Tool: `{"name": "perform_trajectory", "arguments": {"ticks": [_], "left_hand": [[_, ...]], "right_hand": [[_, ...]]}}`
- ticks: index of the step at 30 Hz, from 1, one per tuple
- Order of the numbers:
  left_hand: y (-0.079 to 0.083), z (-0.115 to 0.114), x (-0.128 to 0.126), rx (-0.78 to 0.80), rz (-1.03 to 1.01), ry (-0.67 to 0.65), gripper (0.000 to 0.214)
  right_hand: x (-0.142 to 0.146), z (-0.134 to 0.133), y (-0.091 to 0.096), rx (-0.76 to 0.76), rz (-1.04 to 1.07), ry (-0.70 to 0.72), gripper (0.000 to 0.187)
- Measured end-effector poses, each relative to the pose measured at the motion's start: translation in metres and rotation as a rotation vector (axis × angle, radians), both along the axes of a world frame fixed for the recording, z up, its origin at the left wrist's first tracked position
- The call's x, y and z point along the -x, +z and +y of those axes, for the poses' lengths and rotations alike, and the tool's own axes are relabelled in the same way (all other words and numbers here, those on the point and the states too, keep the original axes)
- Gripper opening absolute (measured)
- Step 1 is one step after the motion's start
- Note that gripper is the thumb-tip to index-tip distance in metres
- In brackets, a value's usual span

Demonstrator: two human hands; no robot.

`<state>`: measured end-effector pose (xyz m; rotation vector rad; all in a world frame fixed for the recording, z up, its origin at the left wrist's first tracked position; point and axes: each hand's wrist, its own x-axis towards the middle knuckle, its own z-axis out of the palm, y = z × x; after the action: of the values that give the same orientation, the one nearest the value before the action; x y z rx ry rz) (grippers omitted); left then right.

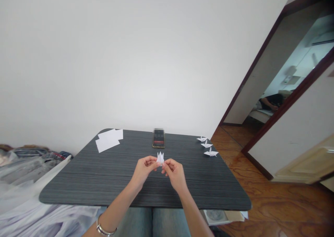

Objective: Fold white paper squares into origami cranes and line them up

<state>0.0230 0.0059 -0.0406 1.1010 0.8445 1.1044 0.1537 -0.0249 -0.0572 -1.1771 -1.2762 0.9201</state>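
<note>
Both my left hand [143, 169] and my right hand [175, 174] hover above the middle of the table, pinching a small folded white paper piece [160, 158] between their fingertips. Its pointed flaps stand upward. Three finished white origami cranes [206, 144] stand in a line near the table's right edge. Loose white paper sheets [109, 139] lie at the far left corner. A phone [159, 143] stands at the far edge, and its upper part is blurred out. A silver bangle [105, 228] circles my left wrist.
The dark grey wood-grain table [78, 184] has rounded corners, and my legs in jeans [152, 223] lie below its near edge. Clothes in plastic [31, 171] are heaped to the left. A wall stands behind. Through a doorway [271, 91] at right, a person [271, 102] lies on a bed.
</note>
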Motion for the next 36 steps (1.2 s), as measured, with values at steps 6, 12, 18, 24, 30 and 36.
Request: {"name": "perform_trajectory", "arguments": {"ticks": [6,12,18,24,30,36], "left_hand": [[0.0022,0.0008,-0.0001,-0.056,0.061,0.034,0.015],[0.0031,0.0015,0.0006,-0.080,0.077,0.035,0.014],[0.0027,0.0000,0.0004,-0.060,0.057,0.001,0.016],[0.0059,-0.0022,-0.0005,-0.107,0.060,0.009,0.017],[0.0006,-0.0017,-0.0005,-0.150,0.110,0.004,0.024],[0.0036,-0.0028,-0.0007,-0.194,0.159,0.040,0.028]], "right_hand": [[0.0019,0.0007,0.0000,-0.013,0.032,0.033,0.016],[0.0010,0.0000,-0.0006,-0.009,0.073,0.044,0.016],[-0.0003,0.0003,-0.0020,-0.037,0.133,0.075,0.018],[-0.0003,0.0002,-0.0016,-0.031,0.141,0.051,0.017],[0.0002,0.0008,-0.0023,-0.043,0.115,0.024,0.018],[0.0029,0.0022,-0.0040,-0.035,0.192,0.046,0.019]]}}
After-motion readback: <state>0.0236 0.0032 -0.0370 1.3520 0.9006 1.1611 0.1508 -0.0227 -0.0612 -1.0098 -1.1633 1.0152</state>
